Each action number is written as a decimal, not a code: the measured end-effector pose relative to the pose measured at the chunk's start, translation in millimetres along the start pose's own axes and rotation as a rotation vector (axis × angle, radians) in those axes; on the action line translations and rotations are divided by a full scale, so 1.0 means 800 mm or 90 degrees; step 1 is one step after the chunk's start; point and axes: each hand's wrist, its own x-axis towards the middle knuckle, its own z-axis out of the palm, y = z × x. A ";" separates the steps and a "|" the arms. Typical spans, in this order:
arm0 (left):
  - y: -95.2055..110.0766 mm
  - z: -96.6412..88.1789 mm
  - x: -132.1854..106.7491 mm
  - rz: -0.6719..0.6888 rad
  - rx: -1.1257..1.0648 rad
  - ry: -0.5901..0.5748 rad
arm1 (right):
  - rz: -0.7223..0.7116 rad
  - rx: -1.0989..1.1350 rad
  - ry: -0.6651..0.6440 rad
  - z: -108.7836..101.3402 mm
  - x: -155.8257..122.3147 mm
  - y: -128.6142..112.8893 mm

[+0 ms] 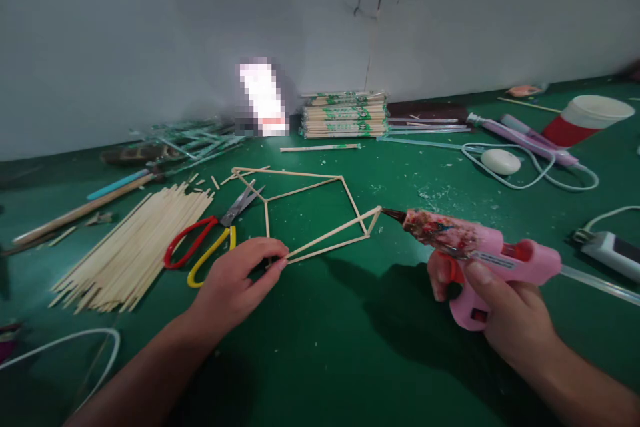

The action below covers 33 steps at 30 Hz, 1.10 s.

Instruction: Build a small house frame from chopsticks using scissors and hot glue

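Observation:
A frame of thin wooden sticks [305, 190] lies on the green table [320, 320]. My left hand [240, 280] pinches the frame's near corner, fingers closed on the stick ends. My right hand [500, 307] grips a pink hot glue gun [480, 250], a finger on its red trigger. The gun's dark nozzle points left and sits right at the frame's right corner joint. A clear glue stick pokes out of the gun's back end.
A pile of loose sticks [133, 243] and red-and-yellow scissors [210, 240] lie left of the frame. Bundled wrapped chopsticks [345, 115] stand by the wall. A white cable with a switch [501, 161], a red cup with white lid [587, 119] and a power strip [610, 250] sit at right.

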 end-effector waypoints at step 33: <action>-0.001 0.002 0.000 0.005 -0.009 0.005 | 0.052 0.054 0.011 0.003 0.003 -0.006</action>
